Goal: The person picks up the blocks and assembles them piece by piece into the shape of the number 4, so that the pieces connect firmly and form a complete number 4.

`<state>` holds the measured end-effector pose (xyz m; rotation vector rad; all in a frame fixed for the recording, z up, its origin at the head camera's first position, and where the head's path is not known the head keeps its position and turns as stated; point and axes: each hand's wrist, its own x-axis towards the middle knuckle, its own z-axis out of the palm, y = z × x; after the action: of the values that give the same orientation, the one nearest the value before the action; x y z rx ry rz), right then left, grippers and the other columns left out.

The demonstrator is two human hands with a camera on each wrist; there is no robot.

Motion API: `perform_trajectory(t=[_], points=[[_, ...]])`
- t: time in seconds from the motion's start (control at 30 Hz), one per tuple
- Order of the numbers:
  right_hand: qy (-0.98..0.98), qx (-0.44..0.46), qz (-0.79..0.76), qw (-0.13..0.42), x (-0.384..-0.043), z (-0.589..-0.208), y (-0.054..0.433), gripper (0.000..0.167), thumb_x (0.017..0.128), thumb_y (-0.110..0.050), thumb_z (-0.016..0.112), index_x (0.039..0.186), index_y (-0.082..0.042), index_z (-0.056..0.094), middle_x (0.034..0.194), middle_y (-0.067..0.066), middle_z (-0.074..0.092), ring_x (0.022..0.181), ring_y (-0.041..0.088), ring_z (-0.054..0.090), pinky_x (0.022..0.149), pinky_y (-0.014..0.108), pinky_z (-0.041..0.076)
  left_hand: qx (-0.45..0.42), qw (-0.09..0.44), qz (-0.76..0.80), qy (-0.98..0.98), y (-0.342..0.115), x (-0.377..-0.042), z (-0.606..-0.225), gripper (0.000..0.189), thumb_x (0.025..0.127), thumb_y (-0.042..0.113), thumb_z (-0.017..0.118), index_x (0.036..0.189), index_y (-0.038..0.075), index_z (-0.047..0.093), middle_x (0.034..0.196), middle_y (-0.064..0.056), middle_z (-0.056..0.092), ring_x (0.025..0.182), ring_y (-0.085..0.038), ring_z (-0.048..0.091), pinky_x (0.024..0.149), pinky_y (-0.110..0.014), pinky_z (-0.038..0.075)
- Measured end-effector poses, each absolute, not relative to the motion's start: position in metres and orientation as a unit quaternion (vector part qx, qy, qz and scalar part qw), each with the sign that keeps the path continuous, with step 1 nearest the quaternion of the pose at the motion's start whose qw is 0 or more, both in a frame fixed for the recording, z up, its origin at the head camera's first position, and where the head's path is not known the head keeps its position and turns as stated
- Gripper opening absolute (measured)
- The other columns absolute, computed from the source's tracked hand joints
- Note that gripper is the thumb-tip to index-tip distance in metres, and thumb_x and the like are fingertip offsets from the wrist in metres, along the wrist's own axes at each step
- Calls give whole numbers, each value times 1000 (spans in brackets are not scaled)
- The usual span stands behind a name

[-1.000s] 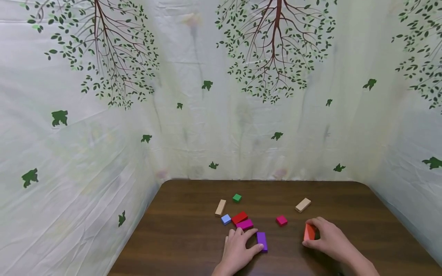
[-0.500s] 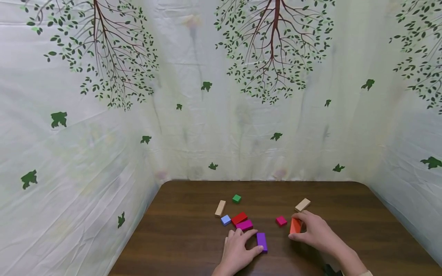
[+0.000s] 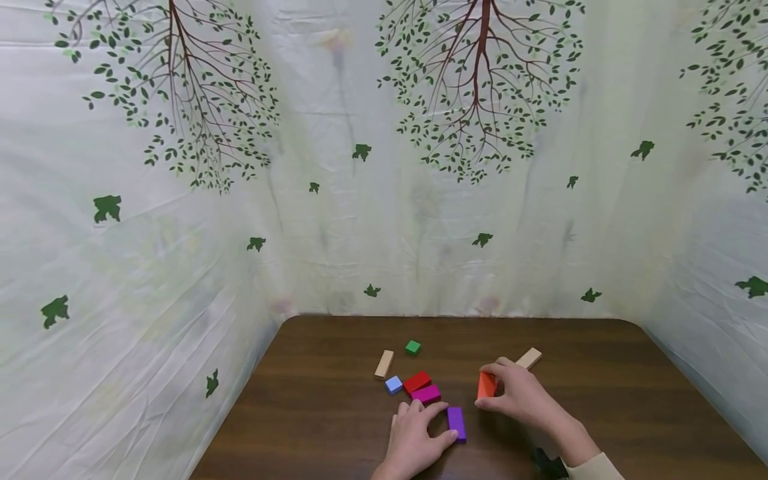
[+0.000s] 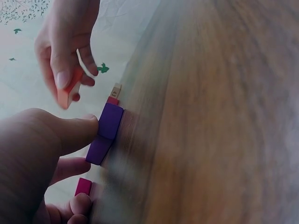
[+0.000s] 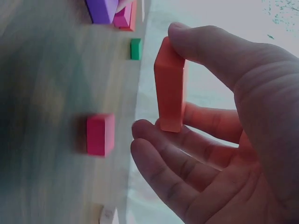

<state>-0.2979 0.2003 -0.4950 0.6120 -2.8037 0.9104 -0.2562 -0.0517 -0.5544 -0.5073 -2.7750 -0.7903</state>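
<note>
My left hand (image 3: 414, 437) rests at the table's near side and pinches a purple block (image 3: 457, 425) between thumb and index finger; the block lies on the tabletop. Held by its ends in my right hand (image 3: 522, 397) is an orange block (image 3: 486, 385), raised above the table, as the right wrist view also shows. Beneath that hand a small crimson block (image 5: 99, 135) lies on the table, hidden in the head view. Just beyond the left fingers, a magenta block (image 3: 427, 394) touches a red block (image 3: 417, 381).
A small light-blue block (image 3: 393, 385) sits left of the red one. Farther back are a green block (image 3: 413, 347) and a plain wooden block (image 3: 384, 365). Another plain block (image 3: 529, 358) lies partly behind the right hand. A printed curtain (image 3: 420, 267) surrounds the brown table (image 3: 300, 413).
My right hand has carried the orange block leftward and slightly away from me, now covering the crimson block in the head view. The left hand and purple block have stayed in place.
</note>
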Motion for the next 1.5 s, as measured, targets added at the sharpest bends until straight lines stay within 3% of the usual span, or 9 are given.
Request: perform_trajectory(t=[0.5,1.2,1.5], points=[[-913,231,328,80,-320,-520,174,64,75,-34,90,124,-1,67,93,-5,56,74,16,57,62,26,45,-167,94,-272,-943,-51,-257,-555,51,82,61,72,122,30,72,87,10,46,82,-14,37,68,-34,30],[-919,261,294,15,-333,-532,155,64,78,-41,85,124,-1,68,97,-3,59,78,12,51,67,31,44,-160,77,-268,-947,-52,-255,-552,53,82,63,71,122,28,75,82,7,40,80,-17,35,67,-34,29],[-904,272,329,-9,-330,-530,153,63,80,-30,86,129,2,65,101,1,59,80,13,53,66,29,45,-160,63,-267,-948,-52,-256,-551,53,83,63,70,122,27,75,82,7,39,79,-17,33,67,-34,28]])
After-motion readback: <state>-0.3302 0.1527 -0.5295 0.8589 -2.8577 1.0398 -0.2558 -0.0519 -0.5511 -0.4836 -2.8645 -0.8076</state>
